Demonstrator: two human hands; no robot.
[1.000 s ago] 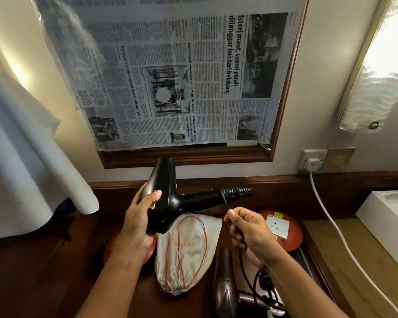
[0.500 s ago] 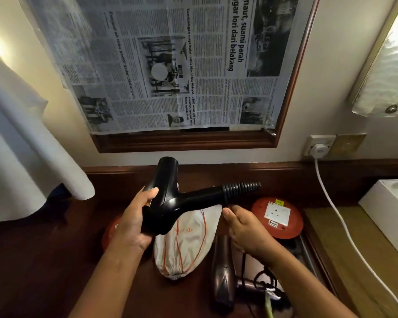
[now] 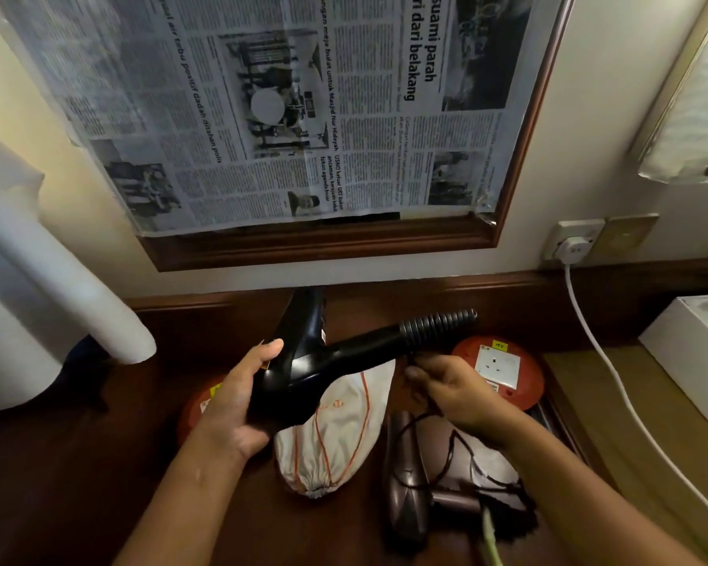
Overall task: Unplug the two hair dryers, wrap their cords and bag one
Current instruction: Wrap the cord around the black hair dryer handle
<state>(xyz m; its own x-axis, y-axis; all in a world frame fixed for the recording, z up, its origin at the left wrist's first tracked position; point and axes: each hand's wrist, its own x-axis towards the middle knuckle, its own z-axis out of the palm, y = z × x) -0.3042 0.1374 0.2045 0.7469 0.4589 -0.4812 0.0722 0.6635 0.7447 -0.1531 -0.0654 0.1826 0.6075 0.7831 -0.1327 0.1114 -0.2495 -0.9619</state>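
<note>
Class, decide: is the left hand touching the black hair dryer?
Touching. The head view shows the left hand wrapped around the black hair dryer, thumb lying on its body.

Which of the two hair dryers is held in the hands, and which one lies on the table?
The black hair dryer is held up by the left hand. The brown hair dryer lies on the table.

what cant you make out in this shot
Head view only:
- Black hair dryer nozzle end: hidden by the left hand.
- Its cord: thin, partly lost inside the right hand; plug not visible.
- Brown hair dryer: dark, blurred.
- White cable: cut off by the bottom edge.
</note>
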